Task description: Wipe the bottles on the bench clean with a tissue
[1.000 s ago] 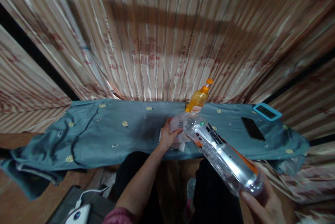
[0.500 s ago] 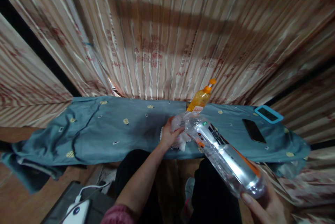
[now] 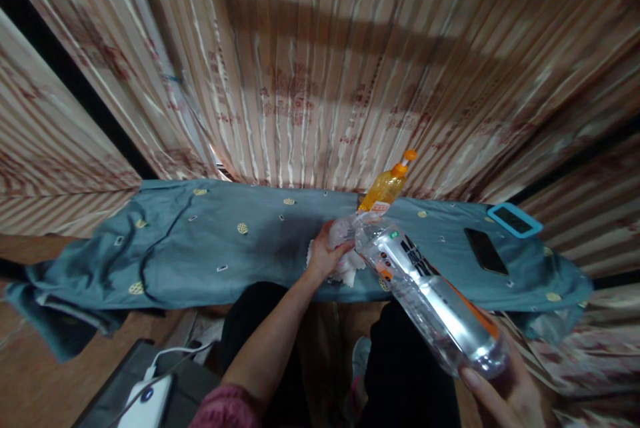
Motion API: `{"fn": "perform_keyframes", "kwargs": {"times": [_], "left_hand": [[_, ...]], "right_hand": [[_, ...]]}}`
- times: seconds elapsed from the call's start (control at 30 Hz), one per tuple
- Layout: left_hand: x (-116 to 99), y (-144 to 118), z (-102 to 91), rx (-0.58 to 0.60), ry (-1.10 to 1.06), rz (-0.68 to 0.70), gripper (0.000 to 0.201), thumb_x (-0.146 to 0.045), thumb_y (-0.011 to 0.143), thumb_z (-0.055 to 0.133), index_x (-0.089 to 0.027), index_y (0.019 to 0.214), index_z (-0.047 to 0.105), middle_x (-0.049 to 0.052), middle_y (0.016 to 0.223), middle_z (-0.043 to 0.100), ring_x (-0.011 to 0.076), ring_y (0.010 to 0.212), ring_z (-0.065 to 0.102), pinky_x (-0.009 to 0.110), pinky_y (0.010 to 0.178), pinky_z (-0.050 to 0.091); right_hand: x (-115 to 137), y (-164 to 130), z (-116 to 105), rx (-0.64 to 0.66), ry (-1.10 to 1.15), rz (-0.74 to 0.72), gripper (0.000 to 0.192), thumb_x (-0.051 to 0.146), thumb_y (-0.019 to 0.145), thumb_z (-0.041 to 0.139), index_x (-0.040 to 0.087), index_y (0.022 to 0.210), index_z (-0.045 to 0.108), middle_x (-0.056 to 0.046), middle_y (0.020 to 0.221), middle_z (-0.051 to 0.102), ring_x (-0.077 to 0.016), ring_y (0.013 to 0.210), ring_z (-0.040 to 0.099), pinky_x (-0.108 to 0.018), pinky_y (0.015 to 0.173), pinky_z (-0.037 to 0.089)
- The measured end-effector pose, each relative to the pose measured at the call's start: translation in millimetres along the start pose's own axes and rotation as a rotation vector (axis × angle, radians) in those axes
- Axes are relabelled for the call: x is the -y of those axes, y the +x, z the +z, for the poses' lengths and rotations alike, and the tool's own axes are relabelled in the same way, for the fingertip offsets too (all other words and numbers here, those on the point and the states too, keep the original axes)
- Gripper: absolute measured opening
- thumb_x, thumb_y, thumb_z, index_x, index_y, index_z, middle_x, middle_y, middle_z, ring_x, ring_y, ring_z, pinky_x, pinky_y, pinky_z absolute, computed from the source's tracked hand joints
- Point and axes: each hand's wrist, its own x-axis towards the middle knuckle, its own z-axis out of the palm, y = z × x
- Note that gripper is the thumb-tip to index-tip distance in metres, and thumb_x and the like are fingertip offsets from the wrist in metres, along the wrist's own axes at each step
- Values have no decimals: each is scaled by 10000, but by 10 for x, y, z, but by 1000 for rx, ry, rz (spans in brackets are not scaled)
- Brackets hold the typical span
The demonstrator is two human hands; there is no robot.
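My right hand (image 3: 505,396) grips the base of a large clear plastic bottle (image 3: 430,301) with a black and orange label, tilted so its neck points up and left. My left hand (image 3: 326,256) is closed around a small clear container (image 3: 345,233) right at the bottle's mouth, above a white crumpled tissue (image 3: 349,273). Both sit over a teal patterned cloth (image 3: 200,248) covering a narrow table. An orange-capped bottle of yellow liquid (image 3: 386,189) stands just behind the hands.
A black phone (image 3: 484,251) and a blue-framed device (image 3: 515,220) lie on the cloth at the right. A striped curtain (image 3: 320,68) hangs behind the table. A white charger with a cable (image 3: 145,401) rests on a dark box at lower left.
The view has shifted slightly; both hands keep their hold, with the big bottle still tilted toward the small container.
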Motion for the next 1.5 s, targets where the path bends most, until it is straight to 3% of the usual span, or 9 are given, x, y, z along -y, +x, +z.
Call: {"fn": "perform_keyframes", "kwargs": {"times": [0.17, 0.37, 0.67, 0.87, 1.03, 1.13, 1.27, 1.37, 1.5], "left_hand": [[8, 1, -8, 14, 4, 25, 563, -324, 761, 846, -185, 1271, 652, 92, 1233, 786, 300, 1160, 737, 416, 1033, 568], [14, -8, -33, 47, -7, 22, 902, -349, 758, 842, -151, 1541, 441, 148, 1366, 730, 326, 1229, 715, 437, 1080, 549], [13, -27, -59, 51, -36, 64, 599, -432, 843, 742, -200, 1374, 587, 106, 1293, 760, 303, 1172, 720, 427, 1051, 555], [-28, -31, -44, 46, -27, 63, 557, -416, 847, 741, -202, 1344, 611, 87, 1269, 768, 291, 1158, 723, 418, 1044, 561], [-40, -32, -58, 42, -22, 51, 542, -404, 844, 748, -199, 1331, 626, 87, 1266, 768, 295, 1169, 717, 428, 1061, 557], [-28, -8, -67, 15, 10, 58, 530, -397, 813, 789, -199, 1288, 659, 98, 1286, 757, 306, 1207, 704, 441, 1087, 547], [-14, 28, -65, -17, 38, 65, 525, -385, 778, 831, -173, 1236, 687, 128, 1279, 751, 318, 1212, 705, 443, 1078, 554], [-13, 35, -64, -2, 25, 61, 578, -380, 788, 823, -181, 1303, 650, 126, 1292, 749, 311, 1206, 711, 428, 1066, 562], [-32, 48, -79, 29, -1, 122, 765, -360, 800, 804, -202, 1487, 508, 124, 1352, 719, 294, 1263, 692, 434, 1122, 535]], "right_hand": [[11, 4, -2, 0, 3, -20, 836, 576, 632, 945, 282, 1347, 625, -100, 1399, 643, -447, 1373, 515, -659, 1285, 103], [0, 1, -5, 25, -17, -24, 865, 588, 674, 916, 289, 1415, 583, -105, 1460, 606, -461, 1439, 455, -656, 1288, 115], [-136, 17, -117, 163, -133, -81, 873, 626, 903, 664, 307, 1647, 336, -84, 1701, 378, -426, 1569, 338, -569, 1246, 359], [5, -28, 27, 93, -58, -26, 984, 694, 786, 786, 281, 1595, 406, -107, 1702, 379, -435, 1572, 303, -606, 1310, 146], [-84, 85, -95, 39, -84, 62, 1090, 636, 646, 901, 256, 1561, 446, -149, 1627, 476, -458, 1512, 392, -657, 1286, 171], [-183, 146, -191, 71, -108, 58, 981, 612, 664, 898, 260, 1492, 506, -154, 1538, 567, -492, 1472, 436, -695, 1249, 234], [-120, 93, -107, 47, -61, 16, 942, 613, 637, 915, 251, 1431, 561, -147, 1499, 594, -490, 1446, 455, -684, 1251, 200], [-74, 77, -59, 38, -71, -37, 896, 632, 685, 883, 252, 1435, 575, -131, 1502, 605, -443, 1417, 507, -596, 1224, 304], [-219, 177, -188, 115, -152, -97, 886, 600, 691, 880, 257, 1454, 589, -102, 1449, 676, -388, 1338, 621, -444, 1065, 525]]}}
